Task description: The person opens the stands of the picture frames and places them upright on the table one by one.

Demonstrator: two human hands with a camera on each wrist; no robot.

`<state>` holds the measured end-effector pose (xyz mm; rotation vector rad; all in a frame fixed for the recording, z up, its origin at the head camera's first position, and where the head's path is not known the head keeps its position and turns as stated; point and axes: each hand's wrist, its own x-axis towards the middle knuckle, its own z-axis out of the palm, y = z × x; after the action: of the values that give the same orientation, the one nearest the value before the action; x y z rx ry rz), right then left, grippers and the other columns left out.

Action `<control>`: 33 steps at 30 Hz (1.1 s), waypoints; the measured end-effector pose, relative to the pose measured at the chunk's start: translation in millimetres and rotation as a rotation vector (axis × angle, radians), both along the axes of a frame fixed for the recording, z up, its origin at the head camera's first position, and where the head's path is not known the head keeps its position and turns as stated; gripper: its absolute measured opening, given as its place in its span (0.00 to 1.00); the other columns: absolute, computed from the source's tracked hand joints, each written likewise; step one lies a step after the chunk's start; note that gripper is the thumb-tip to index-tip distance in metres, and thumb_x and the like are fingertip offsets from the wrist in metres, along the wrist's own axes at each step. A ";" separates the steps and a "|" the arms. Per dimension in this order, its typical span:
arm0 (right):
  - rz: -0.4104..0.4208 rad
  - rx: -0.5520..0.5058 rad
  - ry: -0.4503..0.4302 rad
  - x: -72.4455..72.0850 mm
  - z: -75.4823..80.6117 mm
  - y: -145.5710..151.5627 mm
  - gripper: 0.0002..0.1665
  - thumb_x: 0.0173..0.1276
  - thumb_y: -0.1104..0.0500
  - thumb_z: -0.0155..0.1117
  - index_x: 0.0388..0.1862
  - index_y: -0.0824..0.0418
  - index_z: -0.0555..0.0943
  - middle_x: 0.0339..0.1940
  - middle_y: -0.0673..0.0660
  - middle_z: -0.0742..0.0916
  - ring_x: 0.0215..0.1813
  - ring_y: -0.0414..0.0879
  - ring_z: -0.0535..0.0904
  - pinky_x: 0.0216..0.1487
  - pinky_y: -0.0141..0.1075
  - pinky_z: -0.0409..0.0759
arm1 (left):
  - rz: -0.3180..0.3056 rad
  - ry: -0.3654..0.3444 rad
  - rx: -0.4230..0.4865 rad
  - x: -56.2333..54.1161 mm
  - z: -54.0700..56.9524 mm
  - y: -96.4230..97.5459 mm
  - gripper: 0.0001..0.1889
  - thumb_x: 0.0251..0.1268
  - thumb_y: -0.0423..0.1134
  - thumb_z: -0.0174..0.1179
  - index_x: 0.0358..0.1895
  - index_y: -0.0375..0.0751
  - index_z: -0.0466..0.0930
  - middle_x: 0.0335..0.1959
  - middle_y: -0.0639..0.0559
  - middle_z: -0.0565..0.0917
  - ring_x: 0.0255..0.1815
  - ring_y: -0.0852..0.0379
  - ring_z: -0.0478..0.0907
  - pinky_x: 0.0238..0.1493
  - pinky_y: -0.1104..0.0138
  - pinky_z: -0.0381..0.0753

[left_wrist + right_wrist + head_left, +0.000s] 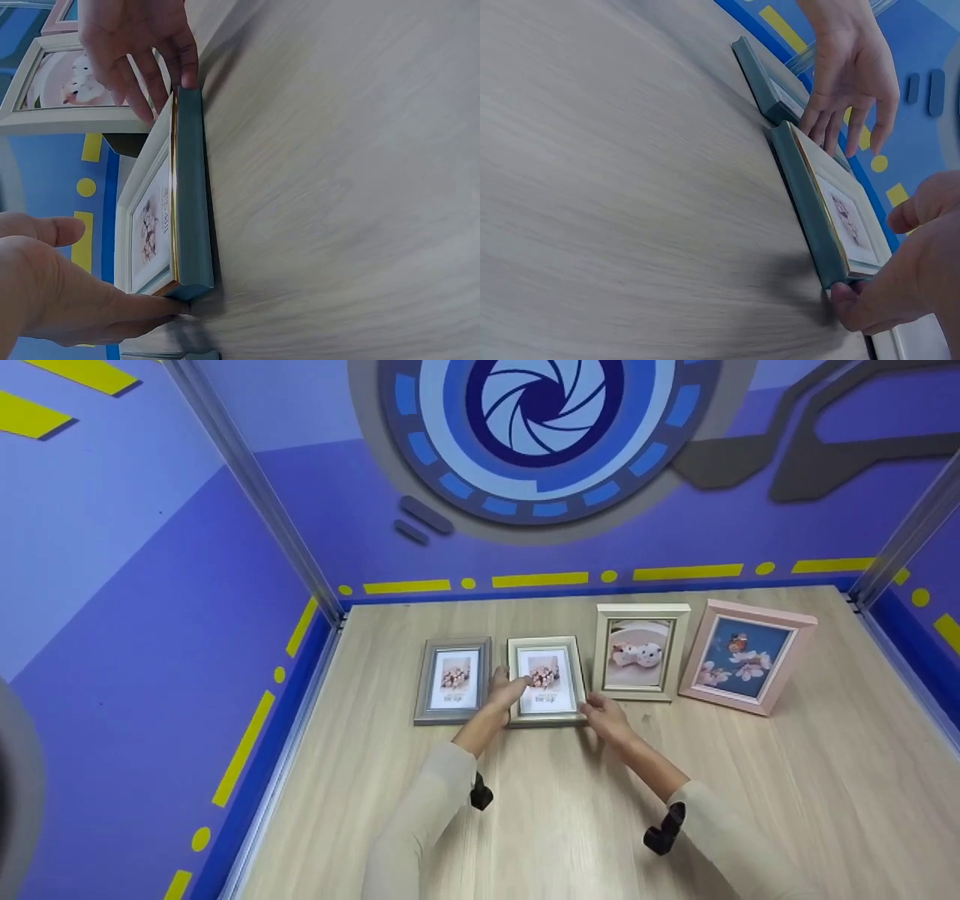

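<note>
A champagne-coloured picture frame (pixel 549 690) with a flower print lies face up on the wooden table. My left hand (pixel 504 696) is along its left edge, fingers straight against the side and thumb raised over the face. At the opposite edge, near the front corner, the fingertips of my right hand (pixel 609 721) touch the frame. The left wrist view shows its teal side (pixel 193 202) low against the tabletop between both hands. Just left of it lies a grey picture frame (pixel 453 681) with a similar print, partly covered by my left hand.
A cream picture frame (pixel 642 654) with a photo of white round treats stands upright to the right. Beside it, a pink picture frame (pixel 742 660) with blossoms stands angled. A blue-purple wall (pixel 315 510) borders the table (pixel 570 825) at the back, with side walls left and right.
</note>
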<state>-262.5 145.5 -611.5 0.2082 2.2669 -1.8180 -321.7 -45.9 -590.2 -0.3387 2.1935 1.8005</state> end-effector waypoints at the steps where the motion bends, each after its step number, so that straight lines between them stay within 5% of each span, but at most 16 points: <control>1: 0.000 -0.003 -0.008 -0.7 -0.6 0.9 0.29 0.80 0.63 0.47 0.70 0.85 0.62 0.70 0.82 0.71 0.74 0.71 0.67 0.77 0.59 0.66 | -0.004 -0.005 0.007 0.2 1.1 0.1 0.42 0.67 0.39 0.59 0.80 0.31 0.50 0.82 0.32 0.53 0.83 0.36 0.51 0.82 0.46 0.54; 5: 0.004 -0.005 -0.061 -1.5 -3.0 5.6 0.29 0.80 0.61 0.46 0.70 0.82 0.64 0.70 0.79 0.72 0.74 0.68 0.67 0.77 0.59 0.65 | -0.029 -0.012 0.031 2.4 2.5 -0.4 0.44 0.68 0.39 0.56 0.81 0.30 0.43 0.83 0.31 0.47 0.84 0.35 0.45 0.84 0.47 0.48; 12: -0.026 -0.129 -0.209 -2.0 1.2 10.2 0.37 0.80 0.59 0.46 0.79 0.77 0.53 0.75 0.73 0.67 0.69 0.59 0.66 0.75 0.52 0.65 | -0.028 -0.052 0.017 5.5 1.9 -4.9 0.38 0.77 0.38 0.45 0.81 0.27 0.39 0.83 0.29 0.43 0.84 0.35 0.42 0.84 0.46 0.45; 15: -0.026 -0.175 -0.217 -1.2 1.3 10.4 0.36 0.81 0.61 0.44 0.80 0.76 0.51 0.78 0.75 0.64 0.77 0.61 0.62 0.79 0.52 0.63 | -0.022 -0.066 0.006 4.6 2.4 -6.4 0.37 0.77 0.38 0.44 0.81 0.27 0.41 0.83 0.29 0.46 0.84 0.35 0.44 0.84 0.46 0.46; 19: -0.043 -0.198 -0.171 -0.5 0.4 9.3 0.33 0.80 0.64 0.44 0.78 0.78 0.55 0.77 0.76 0.65 0.74 0.58 0.67 0.71 0.45 0.73 | 0.010 -0.082 -0.013 2.8 3.6 -7.4 0.34 0.73 0.34 0.44 0.78 0.25 0.50 0.80 0.29 0.56 0.82 0.35 0.52 0.83 0.48 0.51; 24: -0.088 -0.157 -0.115 2.1 -2.1 11.1 0.29 0.76 0.68 0.53 0.72 0.79 0.66 0.70 0.75 0.75 0.54 0.43 0.79 0.55 0.33 0.80 | 0.052 -0.084 -0.013 1.2 7.1 -8.3 0.28 0.69 0.29 0.42 0.71 0.21 0.61 0.74 0.30 0.66 0.79 0.38 0.58 0.82 0.50 0.56; 28: -0.112 -0.152 -0.107 5.3 -4.5 14.3 0.28 0.71 0.72 0.58 0.69 0.79 0.70 0.63 0.72 0.81 0.44 0.36 0.79 0.50 0.30 0.82 | 0.062 -0.091 0.014 1.8 10.8 -8.9 0.27 0.69 0.30 0.46 0.70 0.21 0.62 0.73 0.30 0.67 0.78 0.37 0.60 0.82 0.50 0.58; 33: -0.113 -0.187 -0.086 9.4 -5.3 16.4 0.29 0.69 0.74 0.59 0.69 0.77 0.70 0.65 0.73 0.80 0.45 0.38 0.81 0.47 0.30 0.83 | 0.058 -0.128 0.032 3.6 15.6 -8.6 0.35 0.72 0.37 0.51 0.77 0.26 0.54 0.79 0.31 0.60 0.82 0.36 0.54 0.83 0.49 0.53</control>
<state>-253.1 161.9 -616.8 0.3809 2.0509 -2.0226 -318.1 -54.5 -574.6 -0.5011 2.0858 1.7897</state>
